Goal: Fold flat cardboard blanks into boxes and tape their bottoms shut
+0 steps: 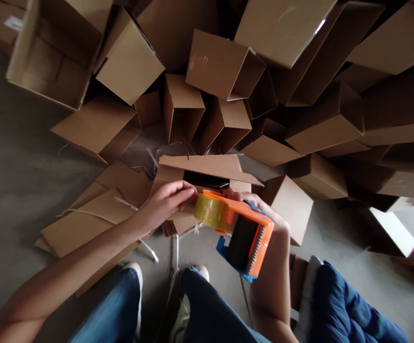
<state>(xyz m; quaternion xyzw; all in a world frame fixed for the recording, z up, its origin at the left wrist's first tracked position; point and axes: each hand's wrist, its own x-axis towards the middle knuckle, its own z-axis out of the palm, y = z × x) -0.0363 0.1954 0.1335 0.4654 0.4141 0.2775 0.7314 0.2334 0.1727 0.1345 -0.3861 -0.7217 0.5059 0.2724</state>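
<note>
Across the far side, open cardboard boxes (pixel 224 64) crowd the floor, spreading well to the right. Nearer, at centre, stands a carton (pixel 207 166) with its far flap raised, partly hidden by the orange tape dispenser (pixel 244 212) held before it. The right hand (pixel 241 194) grasps that dispenser, largely hidden behind it; the left hand (pixel 176 197) has thumb and fingers drawn together beside the tape roll (pixel 209 213), whether on tape I cannot tell. Flattened cardboard (pixel 81 228) lies left, loose white straps (pixel 177 259) trail near the shoes (pixel 202 272), and blue padded fabric (pixel 350 300) sits near right.
</note>
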